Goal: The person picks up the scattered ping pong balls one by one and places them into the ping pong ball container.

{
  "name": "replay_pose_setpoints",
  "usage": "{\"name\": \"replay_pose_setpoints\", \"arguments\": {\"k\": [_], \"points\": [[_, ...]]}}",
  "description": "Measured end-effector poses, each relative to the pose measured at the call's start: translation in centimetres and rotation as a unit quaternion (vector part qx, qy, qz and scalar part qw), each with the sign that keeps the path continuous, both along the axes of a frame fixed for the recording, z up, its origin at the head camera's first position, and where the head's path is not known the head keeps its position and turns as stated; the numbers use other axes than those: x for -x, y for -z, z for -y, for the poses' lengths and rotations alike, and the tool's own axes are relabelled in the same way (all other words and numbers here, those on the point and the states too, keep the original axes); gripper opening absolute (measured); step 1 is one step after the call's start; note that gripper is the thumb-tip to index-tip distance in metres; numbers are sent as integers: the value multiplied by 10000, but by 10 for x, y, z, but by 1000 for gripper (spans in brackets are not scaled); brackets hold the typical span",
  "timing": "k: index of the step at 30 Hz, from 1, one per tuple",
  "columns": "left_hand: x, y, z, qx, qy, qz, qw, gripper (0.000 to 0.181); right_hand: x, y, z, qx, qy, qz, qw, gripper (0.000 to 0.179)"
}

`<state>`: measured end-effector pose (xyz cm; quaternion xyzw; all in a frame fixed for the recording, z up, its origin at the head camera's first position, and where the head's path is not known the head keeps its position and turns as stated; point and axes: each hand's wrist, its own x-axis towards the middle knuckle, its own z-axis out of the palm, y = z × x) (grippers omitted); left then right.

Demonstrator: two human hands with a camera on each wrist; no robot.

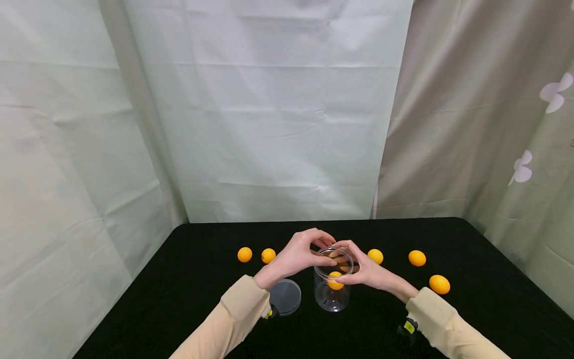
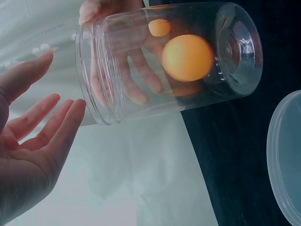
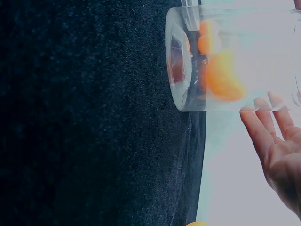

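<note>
A clear, open-topped plastic jar (image 1: 332,298) stands upright on the black tabletop. My right hand (image 1: 365,271) grips it near the rim, thumb at the front and fingers round the far side; the left wrist view shows these fingers through the wall. Inside the jar is a smooth orange ping-pong ball (image 2: 188,58), about halfway down and above the bottom. Over the left of the mouth is my left hand (image 1: 302,253), fingers spread and nothing in them, fingertips close to the rim (image 2: 96,75). The translucent round lid (image 1: 285,297) lies left of the jar.
Two orange balls (image 1: 244,255) lie at the left behind my left forearm. Right of the jar are three more, a near one (image 1: 439,284), a far one (image 1: 417,258) and one beside my right hand (image 1: 375,256). Pale curtains (image 1: 278,124) hang behind the black table (image 1: 179,299).
</note>
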<state>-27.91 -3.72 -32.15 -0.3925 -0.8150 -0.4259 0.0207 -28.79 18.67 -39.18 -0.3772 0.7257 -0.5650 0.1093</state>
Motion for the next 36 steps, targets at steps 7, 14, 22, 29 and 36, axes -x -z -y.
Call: {"name": "replay_pose_setpoints", "arguments": {"k": [7,14,22,29,36], "points": [[-2,-1,2,-57,-21,0,10000,38,1,2,0,10,21,-17,10000,60],[-1,-2,4,-168,-8,-16,9999,38,3,4,0,90,-82,-47,9999,62],[1,-3,9,-397,-34,1,9992,36,3,4,-1,47,8,-20,10000,60],[-9,-17,19,-749,-84,234,9969,36,4,4,-1,78,-23,-29,10000,62],[-25,-40,31,-870,-226,322,9954,36,3,3,0,115,-20,-18,9999,61]]}}
